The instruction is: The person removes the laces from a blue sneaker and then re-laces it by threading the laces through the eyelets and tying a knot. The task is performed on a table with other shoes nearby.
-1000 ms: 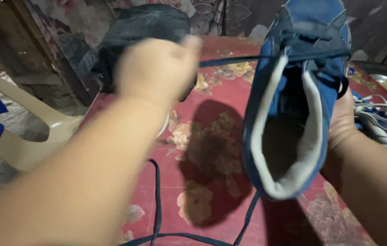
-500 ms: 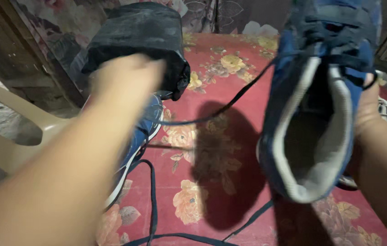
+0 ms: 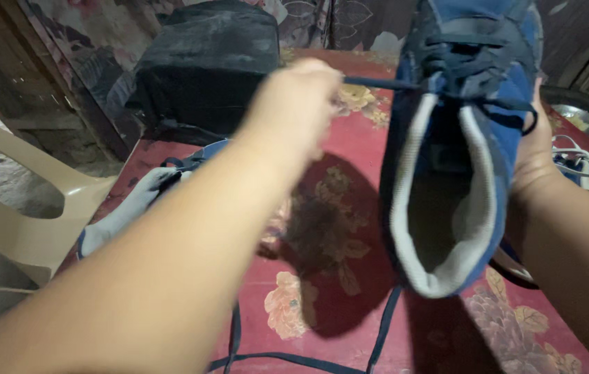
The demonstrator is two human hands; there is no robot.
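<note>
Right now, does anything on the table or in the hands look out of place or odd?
Yes. The blue shoe in the right hand is only partly laced: the left hand pulls one lace taut, while the other end trails loose on the red table. A second shoe lies tipped there.

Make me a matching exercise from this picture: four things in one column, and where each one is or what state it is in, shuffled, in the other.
Things
1. blue shoe
2. dark lace
3. black bag
4. plastic chair

Places or states
A. stands off the left edge of the red flowered table
B. held up in the air by the right hand
C. sits at the far end of the table
D. pulled taut sideways by the left hand

Pairs: 1-B, 2-D, 3-C, 4-A
</note>
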